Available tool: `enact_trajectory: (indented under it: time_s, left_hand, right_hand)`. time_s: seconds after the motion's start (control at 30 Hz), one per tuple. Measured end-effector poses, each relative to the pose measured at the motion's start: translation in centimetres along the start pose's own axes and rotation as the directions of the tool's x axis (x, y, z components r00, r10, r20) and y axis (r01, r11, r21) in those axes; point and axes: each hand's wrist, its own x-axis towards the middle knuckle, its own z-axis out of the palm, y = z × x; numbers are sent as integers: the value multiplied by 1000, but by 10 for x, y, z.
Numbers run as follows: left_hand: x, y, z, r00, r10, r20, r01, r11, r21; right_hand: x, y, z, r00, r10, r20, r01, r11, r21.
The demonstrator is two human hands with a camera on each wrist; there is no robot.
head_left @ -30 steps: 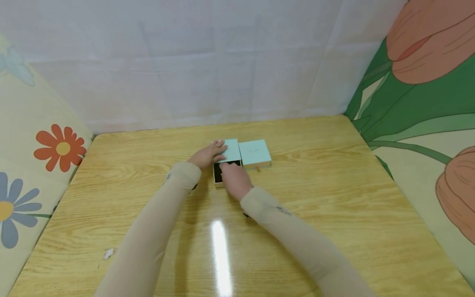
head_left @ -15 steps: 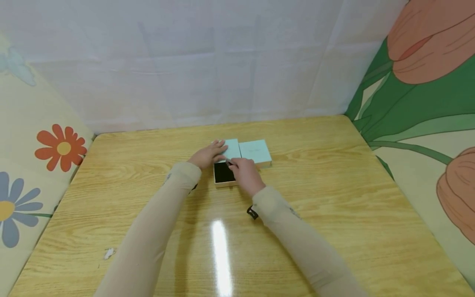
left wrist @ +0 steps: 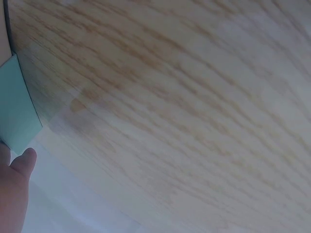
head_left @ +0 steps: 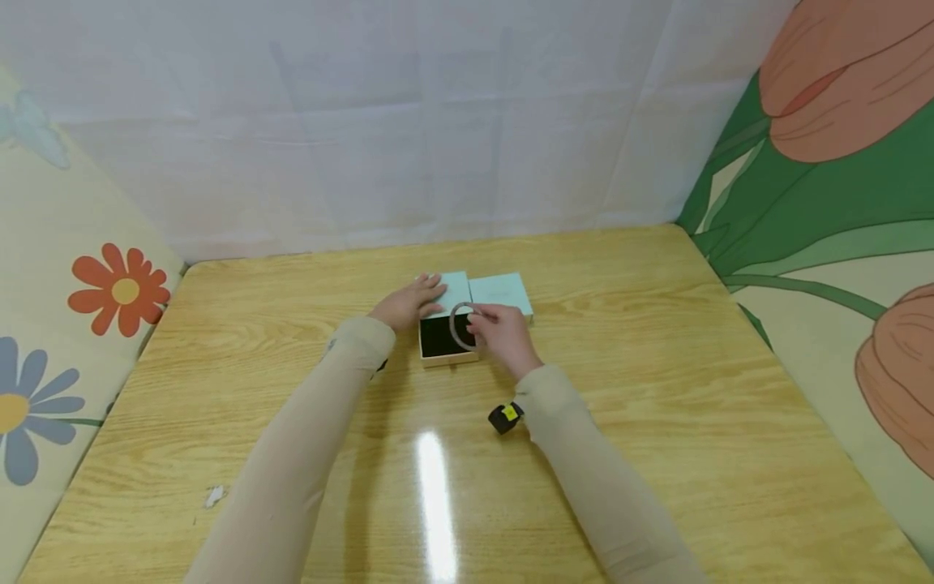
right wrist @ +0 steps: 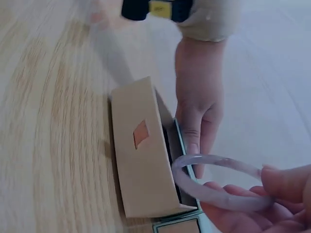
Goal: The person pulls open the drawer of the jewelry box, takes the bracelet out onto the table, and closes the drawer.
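A pale mauve bangle (right wrist: 209, 194) is pinched between the thumb and fingers of my right hand (head_left: 503, 334), raised over the pulled-out drawer (right wrist: 138, 170) of a small box. That drawer has beige walls, an orange pull tab (right wrist: 141, 134) on its front and a black inside. Behind it lies the box's light blue sleeve (head_left: 456, 285), where my left hand (head_left: 407, 306) rests with its fingers spread. In the left wrist view, only a corner of the sleeve and part of the left hand show at the left edge.
A second light blue box (head_left: 509, 290) sits directly right of the first one. A small white scrap (head_left: 214, 496) lies near the front left of the wooden table (head_left: 693, 365). White cloth (head_left: 350, 146) hangs behind the table's far edge, with flower-printed panels on both sides.
My right hand has come up out of the drawer and moved right, bringing the bangle into view above the black inside. The left hand has stayed on the sleeve.
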Motion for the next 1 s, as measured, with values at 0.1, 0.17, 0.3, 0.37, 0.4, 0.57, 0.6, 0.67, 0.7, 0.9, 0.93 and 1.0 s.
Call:
enact_trajectory:
  time_s: [0.1,0.17,0.3,0.37,0.4,0.57,0.6,0.67,0.7,0.9,0.93,1.0]
  left_hand:
    - [1,0,0,1000,-3,2,3,1000,6]
    - [1,-1,0,1000,-4,2,4,1000,10]
    - [1,-1,0,1000,-3,-3,4,1000,17]
    - [1,0,0,1000,-4,-4,5,1000,16]
    - [1,0,0,1000,-5,-3,5,1000,14]
    - [1,0,1,1000,0,-1,0,1000,4]
    - [1,-1,1,1000,1,-1,-1,1000,3]
    - [1,-1,1,1000,3,-3,-3,1000,4]
    - [1,-1,1,1000,3,-4,-3,1000,4]
    - [1,-1,1,1000,1,-5,-1,1000,-2]
    - [1,-2,2,1000,3,-5,-3,1000,-3]
    - [0,-3,1,1000,8,-4,-8,1000,-2]
  right_hand:
    - [-2,1,-5,998,54,13,-56,985,166]
    - [-3,1,-7,996,84,26,-87,964,252]
    - [-5,1,-11,992,119,34,-123,922,368]
    - [-6,1,-13,990,136,39,-140,897,419]
    - [-6,0,-13,988,146,43,-150,881,448]
    - [-8,0,-19,986,159,53,-161,811,562]
    - [-8,0,-20,986,160,51,-159,798,582]
    - [-8,0,-23,985,165,43,-157,778,609]
    - [-8,0,-24,984,171,40,-159,769,620]
    - [-8,0,-31,983,178,37,-152,690,707]
    - [-9,0,-32,985,170,36,-143,680,719]
    - [-8,0,-33,986,166,24,-130,664,737]
